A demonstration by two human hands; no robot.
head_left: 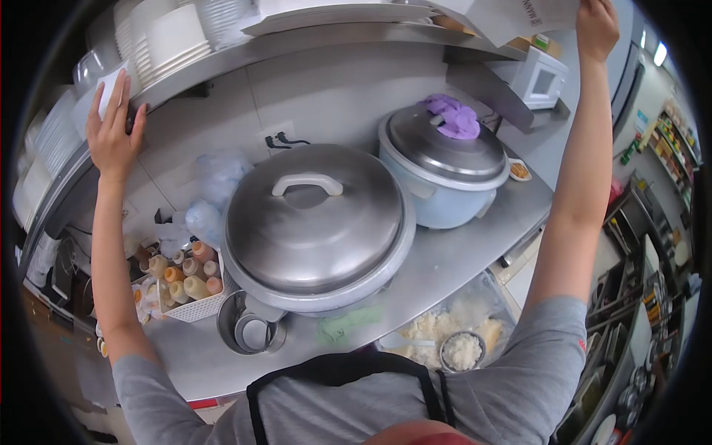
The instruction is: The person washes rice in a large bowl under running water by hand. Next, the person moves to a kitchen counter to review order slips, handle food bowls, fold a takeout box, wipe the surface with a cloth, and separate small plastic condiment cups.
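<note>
Both arms are raised toward the overhead shelf. At upper left, my left hand [115, 137] has its fingers stretched out and apart against a small white piece [111, 87] beside stacked containers; its kind is unclear. At the top right, my right hand [598, 31] closes on the edge of a white printed paper [512, 21], partly cut off by the frame. Whether it is a sheet or a bag I cannot tell. White tubs [174, 41] stand stacked on the shelf between my arms.
Below are a large lidded cooker [315, 222] and a second cooker [445, 163] with a purple cloth [454, 117] on top. A basket of sauce bottles [194, 308], metal cups [252, 331], a green cloth [350, 324] and a rice bin [423, 326] are nearby. The steel shelf edge [297, 53] crosses above.
</note>
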